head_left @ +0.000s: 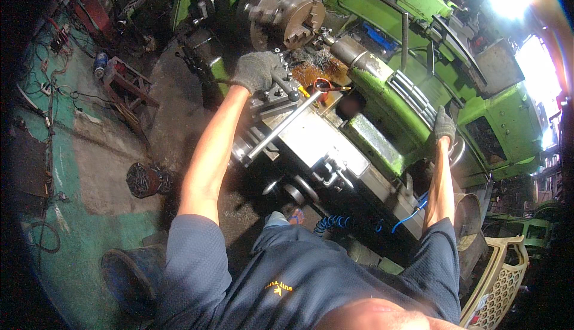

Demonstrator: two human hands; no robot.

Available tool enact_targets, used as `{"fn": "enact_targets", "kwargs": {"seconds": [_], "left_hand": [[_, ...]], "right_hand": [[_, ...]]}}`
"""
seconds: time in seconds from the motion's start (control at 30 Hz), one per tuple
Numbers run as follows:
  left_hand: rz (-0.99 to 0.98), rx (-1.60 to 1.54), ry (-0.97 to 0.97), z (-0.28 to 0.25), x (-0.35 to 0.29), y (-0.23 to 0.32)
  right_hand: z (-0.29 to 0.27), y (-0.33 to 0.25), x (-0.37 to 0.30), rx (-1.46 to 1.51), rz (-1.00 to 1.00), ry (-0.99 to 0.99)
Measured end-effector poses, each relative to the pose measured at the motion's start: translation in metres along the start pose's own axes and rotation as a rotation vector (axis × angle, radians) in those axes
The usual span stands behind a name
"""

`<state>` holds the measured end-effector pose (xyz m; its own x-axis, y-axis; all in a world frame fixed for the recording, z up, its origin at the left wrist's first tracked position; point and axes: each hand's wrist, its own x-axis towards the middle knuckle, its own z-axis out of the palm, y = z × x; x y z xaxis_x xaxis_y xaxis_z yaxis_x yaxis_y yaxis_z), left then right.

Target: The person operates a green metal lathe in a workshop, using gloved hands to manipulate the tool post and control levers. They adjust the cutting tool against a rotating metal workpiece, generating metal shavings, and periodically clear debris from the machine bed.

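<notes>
My left hand (256, 72), in a dark knit glove, is closed at the inner end of a dark lever (283, 87) on the lathe's tool post (274, 98). Part of its grip is hidden by the glove. Out to the right, my right hand (443, 125), gloved too, curls round the rim of the tailstock handwheel (457, 150). Beyond the tool post stands the large round chuck (302, 22) with stepped jaws. The tailstock quill (350, 49) points toward it. A red cup (321, 88) with a brush in it sits beside the tool post.
A long bright bar (278, 130) slants across the carriage. Metal shavings (320, 61) lie below the chuck. Handwheels (293, 193) and a coiled blue hose (330, 224) are near my body. On the left floor are a red stand (125, 85), cables and a bucket (143, 180) of scrap.
</notes>
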<state>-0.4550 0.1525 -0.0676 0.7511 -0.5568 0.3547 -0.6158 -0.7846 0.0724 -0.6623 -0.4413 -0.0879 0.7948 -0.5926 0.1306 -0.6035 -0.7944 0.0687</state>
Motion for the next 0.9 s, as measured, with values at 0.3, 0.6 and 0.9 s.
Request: {"fn": "enact_targets", "kwargs": {"seconds": [0.3, 0.6, 0.9], "left_hand": [[-0.024, -0.047, -0.023, -0.008, 0.001, 0.006], [-0.034, -0.033, -0.042, -0.010, -0.001, 0.005], [-0.024, -0.042, -0.045, 0.000, 0.001, 0.001]], "right_hand": [[0.012, 0.010, 0.001, -0.069, -0.098, 0.110], [0.002, -0.002, -0.004, 0.084, 0.019, 0.073], [0.000, 0.000, -0.003, 0.108, 0.038, 0.032]]}}
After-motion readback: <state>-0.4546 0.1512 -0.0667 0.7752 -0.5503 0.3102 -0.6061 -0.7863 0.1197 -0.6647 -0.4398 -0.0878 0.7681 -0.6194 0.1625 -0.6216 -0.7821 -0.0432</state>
